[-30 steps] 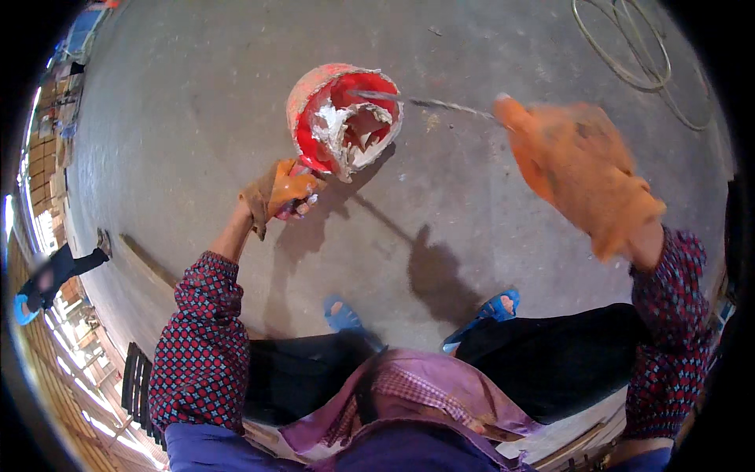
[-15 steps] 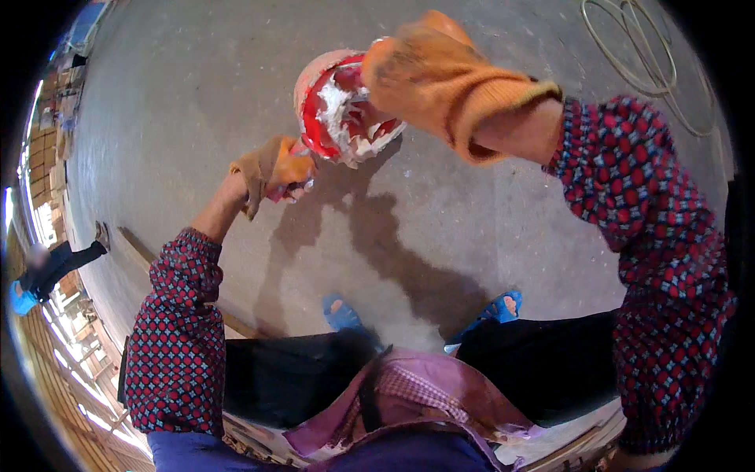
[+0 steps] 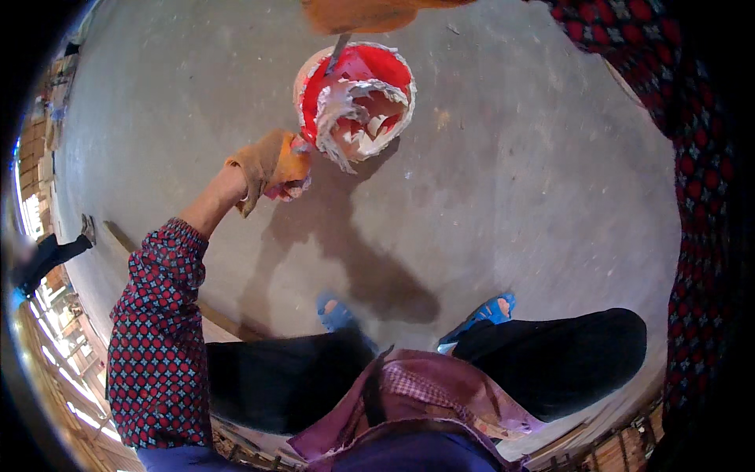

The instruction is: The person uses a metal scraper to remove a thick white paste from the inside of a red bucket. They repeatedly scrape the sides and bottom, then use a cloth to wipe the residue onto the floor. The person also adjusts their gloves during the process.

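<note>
A red bucket (image 3: 399, 69), crusted with torn white paste (image 3: 338, 110) around the rim and inside, hangs tilted above the floor with its mouth facing me. My left hand (image 3: 275, 167), in an orange work glove, is closed at the bucket's lower left side; exactly which part it grips is hidden. At the top edge of the view, my right hand (image 3: 358, 12), also gloved in orange, is partly cut off. From under it a narrow flat grey tool (image 3: 338, 53), like a scraper blade, reaches into the bucket's mouth. The right fingers are hidden behind the glove's back.
Grey concrete floor (image 3: 519, 197) spreads around, with my blue sandals (image 3: 489, 311) below. A wooden strip (image 3: 118, 236) lies on the floor at left. Farther left are a person in dark trousers (image 3: 55, 256) and stacked wood (image 3: 33, 169).
My right hand has moved up and away from the bucket's mouth to the top edge, uncovering the bucket's inside and the grey tool. The left hand stays on the bucket. The coiled hose has left view.
</note>
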A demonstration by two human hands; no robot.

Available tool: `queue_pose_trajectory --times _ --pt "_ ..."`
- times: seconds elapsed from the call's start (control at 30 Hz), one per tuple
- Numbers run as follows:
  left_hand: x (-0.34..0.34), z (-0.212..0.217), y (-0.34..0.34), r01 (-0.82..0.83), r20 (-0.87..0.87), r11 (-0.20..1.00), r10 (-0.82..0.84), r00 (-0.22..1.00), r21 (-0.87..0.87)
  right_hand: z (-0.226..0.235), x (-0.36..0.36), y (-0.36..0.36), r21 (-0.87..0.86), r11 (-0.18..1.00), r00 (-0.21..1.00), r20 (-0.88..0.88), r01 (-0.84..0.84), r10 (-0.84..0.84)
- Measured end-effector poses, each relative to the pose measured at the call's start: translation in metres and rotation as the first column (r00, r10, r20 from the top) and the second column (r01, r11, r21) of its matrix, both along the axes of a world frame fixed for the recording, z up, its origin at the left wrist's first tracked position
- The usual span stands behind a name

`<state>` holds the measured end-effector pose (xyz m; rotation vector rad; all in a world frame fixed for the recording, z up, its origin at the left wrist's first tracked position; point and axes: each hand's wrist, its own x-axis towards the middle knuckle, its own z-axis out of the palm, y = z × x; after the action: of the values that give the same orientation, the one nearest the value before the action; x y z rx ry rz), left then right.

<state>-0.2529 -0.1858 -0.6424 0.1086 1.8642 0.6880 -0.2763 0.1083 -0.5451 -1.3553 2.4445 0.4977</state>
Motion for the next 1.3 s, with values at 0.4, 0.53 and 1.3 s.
queue_pose_trajectory --times 0.4,0.53,1.3 --pt "-0.022 0.0 -0.003 0.14 -0.165 0.981 -0.161 0.973 -0.132 0.017 0.013 0.0 0.17 0.985 0.999 -0.039 -0.03 0.037" --pt "-0.038 0.011 0.001 0.102 -0.139 0.968 -0.136 0.981 -0.229 0.021 0.008 -0.005 0.17 0.983 0.996 -0.037 -0.072 0.079" --pt "-0.026 0.037 -0.012 -0.082 -0.127 0.992 0.094 0.987 0.097 0.009 0.11 0.022 -0.241 0.847 0.836 -0.177 0.474 -0.519"
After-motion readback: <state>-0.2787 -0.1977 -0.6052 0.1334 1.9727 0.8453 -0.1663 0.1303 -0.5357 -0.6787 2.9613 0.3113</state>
